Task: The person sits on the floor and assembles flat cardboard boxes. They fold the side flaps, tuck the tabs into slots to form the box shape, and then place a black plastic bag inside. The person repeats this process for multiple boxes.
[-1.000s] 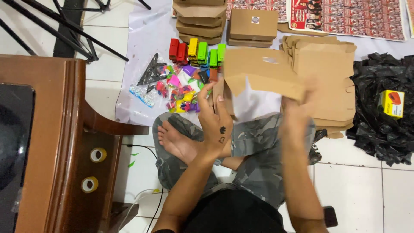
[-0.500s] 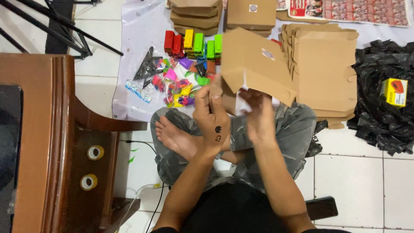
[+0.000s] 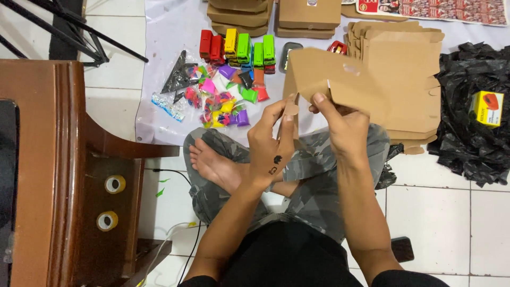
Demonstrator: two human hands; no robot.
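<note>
**Both hands on a flat cardboard box, over the lap**

The person sits cross-legged on the tiled floor (image 3: 446, 212), one bare foot (image 3: 215, 165) showing left of the hands. The left hand (image 3: 271, 146) and right hand (image 3: 340, 127) hold a brown, partly folded box (image 3: 332, 79) in the air above the knees, in the middle of the scene. The left fingers are pressed together around the box's near left edge, thumb against a small flap. The right fingers pinch the near edge just beside them, thumb on top.

Far of the box, on a pale sheet (image 3: 159, 69) spread over the floor, stands a row of toy buses (image 3: 239, 48), red, yellow and green. Near them, to the left, lies a heap of small coloured packets (image 3: 223, 101). To the right a stack of flat boxes (image 3: 409, 79) lies partly behind the held box. At the far edge sit made-up boxes (image 3: 308, 16).

At the far right lies a pile of black bags (image 3: 467, 133) with a small yellow box (image 3: 487, 108) on it. At the left stands a wooden cabinet (image 3: 58, 159), with two tape rolls (image 3: 110, 202) on its shelf.
</note>
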